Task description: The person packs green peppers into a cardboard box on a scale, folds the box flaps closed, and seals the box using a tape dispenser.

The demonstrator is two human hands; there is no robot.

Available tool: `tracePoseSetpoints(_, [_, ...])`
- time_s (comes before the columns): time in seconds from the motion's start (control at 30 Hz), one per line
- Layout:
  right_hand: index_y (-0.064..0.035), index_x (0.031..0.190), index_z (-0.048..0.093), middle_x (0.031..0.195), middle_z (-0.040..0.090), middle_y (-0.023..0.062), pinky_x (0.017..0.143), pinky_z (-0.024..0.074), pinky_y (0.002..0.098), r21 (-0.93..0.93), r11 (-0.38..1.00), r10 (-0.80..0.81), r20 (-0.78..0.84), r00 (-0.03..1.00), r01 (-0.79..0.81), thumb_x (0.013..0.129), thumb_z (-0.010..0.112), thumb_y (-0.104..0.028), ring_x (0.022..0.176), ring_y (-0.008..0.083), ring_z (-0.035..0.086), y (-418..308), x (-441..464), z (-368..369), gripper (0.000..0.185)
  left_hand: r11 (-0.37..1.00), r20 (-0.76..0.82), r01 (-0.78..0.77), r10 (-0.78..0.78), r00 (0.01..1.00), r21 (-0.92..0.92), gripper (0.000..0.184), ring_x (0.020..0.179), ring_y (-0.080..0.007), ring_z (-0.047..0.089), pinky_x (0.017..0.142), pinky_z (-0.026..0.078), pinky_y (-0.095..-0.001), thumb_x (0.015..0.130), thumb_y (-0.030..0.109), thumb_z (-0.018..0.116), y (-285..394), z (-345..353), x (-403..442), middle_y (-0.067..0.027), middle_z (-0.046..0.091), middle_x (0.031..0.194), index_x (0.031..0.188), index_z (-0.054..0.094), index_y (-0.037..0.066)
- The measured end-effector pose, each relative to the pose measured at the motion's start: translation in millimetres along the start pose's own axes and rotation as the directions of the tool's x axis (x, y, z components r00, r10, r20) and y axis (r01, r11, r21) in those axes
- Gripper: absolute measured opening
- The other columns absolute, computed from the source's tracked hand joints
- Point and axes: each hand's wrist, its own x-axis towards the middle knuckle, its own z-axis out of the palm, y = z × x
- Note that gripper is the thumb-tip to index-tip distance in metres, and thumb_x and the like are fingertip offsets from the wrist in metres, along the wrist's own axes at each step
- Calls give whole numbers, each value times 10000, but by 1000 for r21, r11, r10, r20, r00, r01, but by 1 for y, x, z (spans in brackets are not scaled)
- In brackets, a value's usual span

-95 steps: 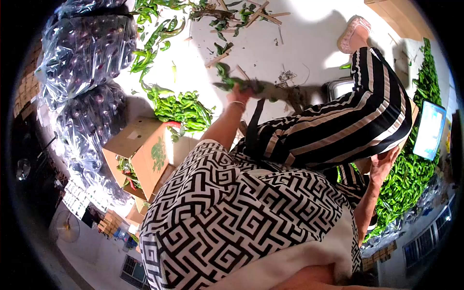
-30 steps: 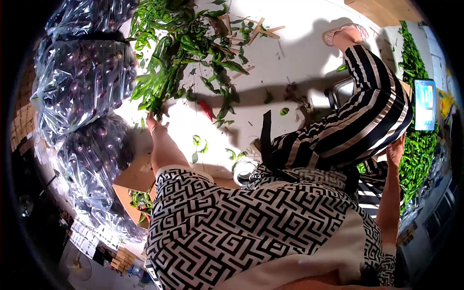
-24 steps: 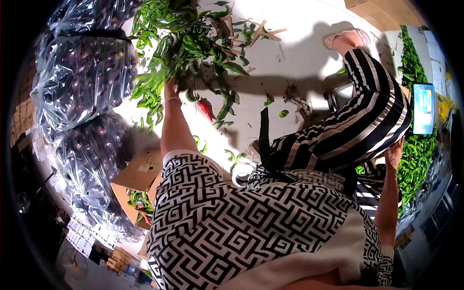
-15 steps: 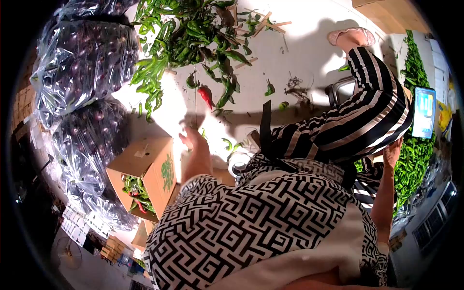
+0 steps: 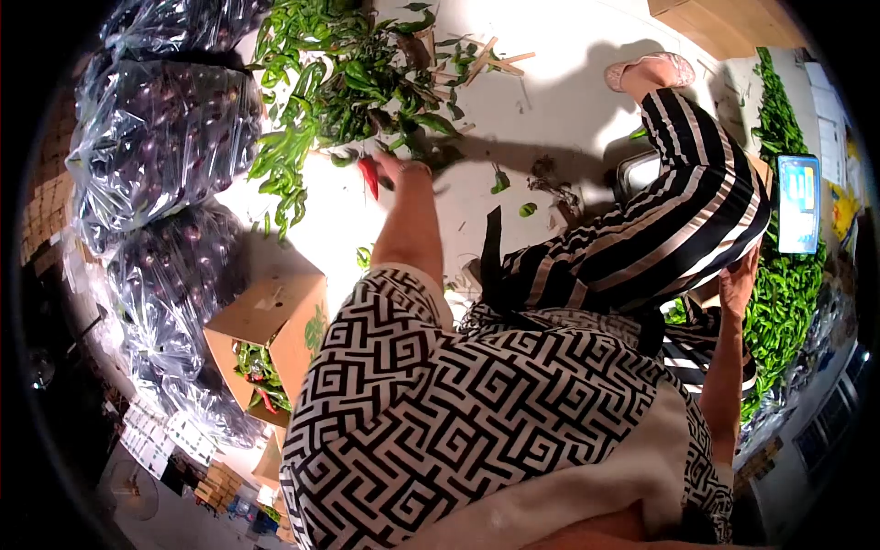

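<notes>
My left hand [image 5: 400,169] is stretched forward to the near edge of a pile of green peppers [image 5: 362,82] on the white floor. Just left of its fingers lies a red pepper [image 5: 369,177]. The fingers are small and blurred among the peppers, so I cannot tell if they grip one. My right hand [image 5: 739,282] rests against the striped trouser leg [image 5: 678,247] near the knee, fingers extended, nothing visible in it. Beyond that knee is a phone [image 5: 797,203] with a lit screen, apart from the hand.
Clear plastic bags of dark round produce [image 5: 165,137] line the left side. An open cardboard box [image 5: 275,312] holds red and green peppers. A long heap of green peppers [image 5: 784,321] lies at the right. Wooden sticks [image 5: 481,60] and stray leaves are scattered on the floor.
My left hand has moved forward from the bare floor to the peppers beside the red one. My right hand stays by the knee. The view has shifted slightly.
</notes>
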Motion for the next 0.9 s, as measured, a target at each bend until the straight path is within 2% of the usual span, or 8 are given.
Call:
tracePoseSetpoints(0.07, [6, 1412, 280, 1395, 309, 313, 1054, 306, 466, 111, 994, 15, -50, 999, -10, 597, 609, -778, 1296, 425, 313, 8, -1, 12, 1178, 994, 445, 113, -101, 890, 0, 880, 1401, -308, 144, 1080, 164, -560, 812, 619, 535, 49, 40, -19, -35, 91, 1549, 1482, 111, 238])
tracePoseSetpoints(0.17, [50, 1391, 291, 1362, 344, 330, 1054, 304, 468, 131, 991, -6, -92, 996, 18, 606, 607, -779, 1285, 441, 321, -3, -5, 9, 1184, 973, 519, -190, 97, 849, 128, 827, 1367, -272, 221, 950, 284, -651, 789, 618, 564, 91, 46, -30, -32, 186, 1524, 1454, 214, 274])
tracePoseSetpoints(0.23, [91, 1361, 320, 1342, 360, 344, 1058, 300, 462, 123, 990, -53, -150, 987, 72, 611, 598, -785, 1286, 429, 328, -11, -6, 7, 1186, 979, 453, -199, 192, 871, -33, 473, 870, -210, 573, 514, 371, -338, 890, 336, 524, 107, -2, 42, -134, 514, 1245, 1284, 409, 102])
tracePoseSetpoints(0.3, [99, 1348, 336, 1344, 356, 345, 1062, 298, 455, 41, 995, -89, -157, 984, 96, 621, 593, -781, 1293, 421, 323, -16, -5, 3, 1170, 910, 20, -406, 406, 914, 85, 426, 1074, -330, 534, 907, 451, -505, 905, 353, 474, 100, -78, 11, -136, 517, 1232, 1222, 463, 69])
tracePoseSetpoints(0.37, [121, 1324, 360, 1345, 355, 344, 1074, 283, 442, -20, 993, -121, -162, 979, 119, 651, 587, -763, 1303, 415, 310, -21, -8, -1, 1135, 942, -160, -302, 324, 932, 147, 452, 1126, -317, 477, 939, 404, -513, 907, 362, 470, 83, -154, -9, -130, 458, 1280, 1260, 423, 83])
tracePoseSetpoints(0.57, [95, 1333, 359, 1369, 349, 311, 1078, 281, 389, -105, 986, -146, -143, 979, 132, 674, 561, -763, 1310, 407, 293, 5, -12, 3, 1101, 993, -160, 32, -14, 987, 114, 552, 1282, -279, 305, 1034, 262, -537, 913, 389, 460, 33, -250, -86, -112, 283, 1422, 1374, 304, 128])
tracePoseSetpoints(0.73, [91, 1389, 230, 1351, 371, 316, 1089, 270, 388, -115, 982, -156, -76, 985, 147, 668, 513, -801, 1304, 413, 307, 13, -3, 4, 1181, 992, 168, -36, 16, 986, 120, 766, 1403, -271, 152, 1095, 189, -537, 865, 570, 481, 72, -225, -43, -52, 84, 1540, 1473, 151, 240])
tracePoseSetpoints(0.9, [46, 1419, 198, 1383, 324, 325, 1048, 315, 480, -61, 997, -41, -52, 998, 38, 613, 458, -869, 1298, 441, 309, 8, -2, 4, 1247, 959, -224, -170, 222, 949, 229, 835, 1334, -296, 183, 1018, 132, -654, 835, 628, 451, 168, -158, 22, -90, 138, 1514, 1480, 69, 262])
